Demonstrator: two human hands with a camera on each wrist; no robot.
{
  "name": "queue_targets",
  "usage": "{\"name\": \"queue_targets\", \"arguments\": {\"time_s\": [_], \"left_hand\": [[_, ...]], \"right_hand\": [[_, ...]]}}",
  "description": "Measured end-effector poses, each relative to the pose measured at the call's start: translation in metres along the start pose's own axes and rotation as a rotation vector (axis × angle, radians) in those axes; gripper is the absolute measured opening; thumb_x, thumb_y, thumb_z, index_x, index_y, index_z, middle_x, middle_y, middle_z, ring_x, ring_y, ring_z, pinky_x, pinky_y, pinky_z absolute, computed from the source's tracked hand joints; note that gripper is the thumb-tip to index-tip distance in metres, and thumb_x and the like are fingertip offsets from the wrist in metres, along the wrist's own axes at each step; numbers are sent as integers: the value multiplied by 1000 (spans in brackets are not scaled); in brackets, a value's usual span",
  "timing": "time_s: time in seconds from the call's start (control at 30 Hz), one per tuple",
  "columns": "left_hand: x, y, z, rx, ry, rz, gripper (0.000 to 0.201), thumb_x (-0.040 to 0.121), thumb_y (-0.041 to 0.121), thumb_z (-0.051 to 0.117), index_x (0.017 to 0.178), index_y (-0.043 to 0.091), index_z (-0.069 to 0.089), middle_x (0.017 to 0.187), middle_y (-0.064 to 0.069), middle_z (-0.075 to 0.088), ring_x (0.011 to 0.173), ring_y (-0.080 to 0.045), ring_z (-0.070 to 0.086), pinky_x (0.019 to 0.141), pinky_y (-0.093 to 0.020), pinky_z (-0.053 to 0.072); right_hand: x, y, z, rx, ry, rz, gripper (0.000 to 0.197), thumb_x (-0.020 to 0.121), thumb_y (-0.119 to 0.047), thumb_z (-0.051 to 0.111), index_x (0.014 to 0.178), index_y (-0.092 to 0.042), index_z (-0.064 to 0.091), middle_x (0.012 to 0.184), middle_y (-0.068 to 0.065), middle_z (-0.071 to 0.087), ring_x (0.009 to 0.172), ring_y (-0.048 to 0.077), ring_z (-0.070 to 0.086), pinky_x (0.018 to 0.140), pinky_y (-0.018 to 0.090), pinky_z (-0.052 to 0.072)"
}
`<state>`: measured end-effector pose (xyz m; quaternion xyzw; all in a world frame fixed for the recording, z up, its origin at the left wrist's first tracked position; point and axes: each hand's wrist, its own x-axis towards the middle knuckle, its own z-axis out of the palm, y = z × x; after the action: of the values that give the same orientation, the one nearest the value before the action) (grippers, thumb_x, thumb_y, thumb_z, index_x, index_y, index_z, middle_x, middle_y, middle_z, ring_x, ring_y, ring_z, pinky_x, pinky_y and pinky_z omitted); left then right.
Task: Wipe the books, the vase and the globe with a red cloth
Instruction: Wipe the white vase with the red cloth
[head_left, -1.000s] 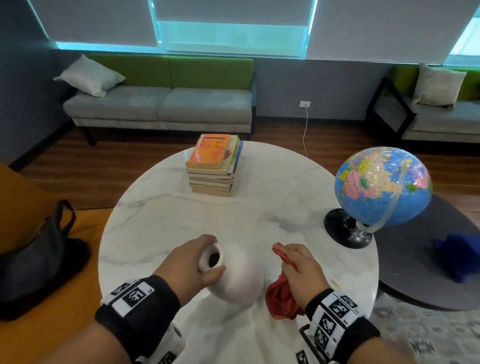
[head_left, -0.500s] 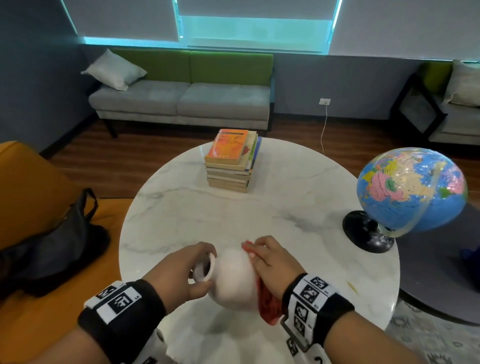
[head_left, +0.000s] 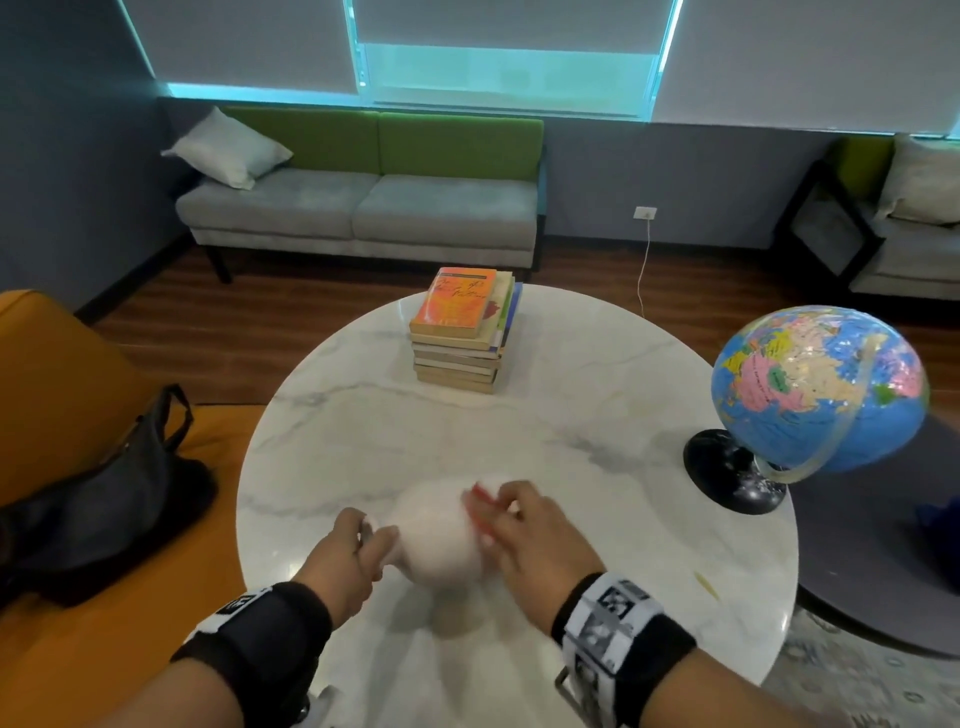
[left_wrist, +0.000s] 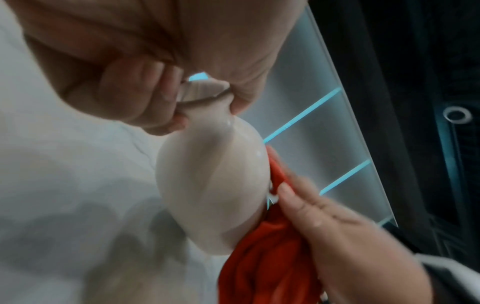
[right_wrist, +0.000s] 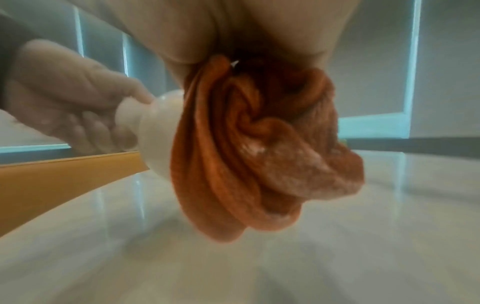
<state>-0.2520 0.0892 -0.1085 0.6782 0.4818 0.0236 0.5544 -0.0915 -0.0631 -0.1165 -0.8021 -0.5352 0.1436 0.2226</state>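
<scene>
The left hand (head_left: 345, 558) gripped the neck of the blurred white ceramic vase (head_left: 436, 540). The right hand (head_left: 524, 535) clutched the bunched red cloth (left_wrist: 262, 265), mostly hidden, against its 3 o'clock side. The orange top book's (head_left: 457, 306) cover script was illegible.

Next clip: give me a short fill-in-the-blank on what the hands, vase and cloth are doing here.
1. The left hand grips the white vase by its ____.
2. The right hand presses a ____ cloth against the vase's body.
3. The stack of books lies on the marble ____.
4. The globe stands on a ____ base.

Missing words: neck; red; table; black
</scene>
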Motion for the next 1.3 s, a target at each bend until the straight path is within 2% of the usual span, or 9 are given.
{"name": "queue_targets", "arguments": {"time_s": [0.07,0.23,0.47,0.6,0.73,0.8,0.93,1.1,1.3], "left_hand": [[1,5,2,-121,-48,-107,25,99,32,42,96,8,35,66,-10,39,47,-17,28,49,-19,25],[7,3,-5,-300,-3,-326,31,99,36,41,104,6,46,62,-10,40,42,-13,23,44,-19,21],[13,11,-10,-473,-9,-467,37,95,41,47,86,6,46,56,-8,42,37,-11,20,36,-13,19],[19,39,-7,-283,37,-275,36,95,38,46,99,2,46,62,-8,39,41,-15,26,41,-19,25],[26,76,5,244,81,100,43,84,47,55,99,8,42,77,-4,47,69,-25,46,66,-31,38],[26,94,15,460,67,244,39,89,43,56,106,11,44,93,-6,56,86,-27,54,73,-32,45],[27,112,33,647,-15,386,42,84,45,62,113,21,43,98,-4,59,90,-24,59,76,-32,50],[38,119,44,786,-87,552,41,83,42,62,113,22,45,101,-2,60,93,-23,57,78,-34,48],[58,106,41,676,-167,653,43,77,45,64,114,33,48,102,6,56,94,-17,56,83,-32,48]], "right_hand": [[0,0,10,-62,-45,33,50,95,-44,28,142,-53,15,128,-7,30,107,21,42,95,31,42],[-6,53,-5,0,-55,461,43,101,-39,30,143,-44,29,118,-4,37,94,17,57,83,28,48],[-22,61,-4,190,58,466,39,101,-37,31,139,-39,40,107,-13,41,102,5,54,92,21,43],[-30,54,-5,153,60,437,36,100,-39,34,132,-35,49,105,-15,40,95,4,53,91,20,43],[-31,51,-14,150,85,423,32,99,-38,38,126,-35,55,104,-17,42,94,3,54,91,19,44],[-28,48,-20,135,95,405,31,99,-35,41,127,-36,54,109,-18,45,98,4,54,92,20,44],[-20,39,-28,118,84,389,43,96,-21,45,131,-46,45,110,-22,53,107,3,54,97,22,43],[-5,24,-31,165,60,505,46,91,-34,54,135,-43,41,99,-16,62,97,5,58,92,24,46],[16,8,-18,226,12,606,69,75,-42,68,135,-45,33,94,-12,60,87,13,62,79,29,51]]}}
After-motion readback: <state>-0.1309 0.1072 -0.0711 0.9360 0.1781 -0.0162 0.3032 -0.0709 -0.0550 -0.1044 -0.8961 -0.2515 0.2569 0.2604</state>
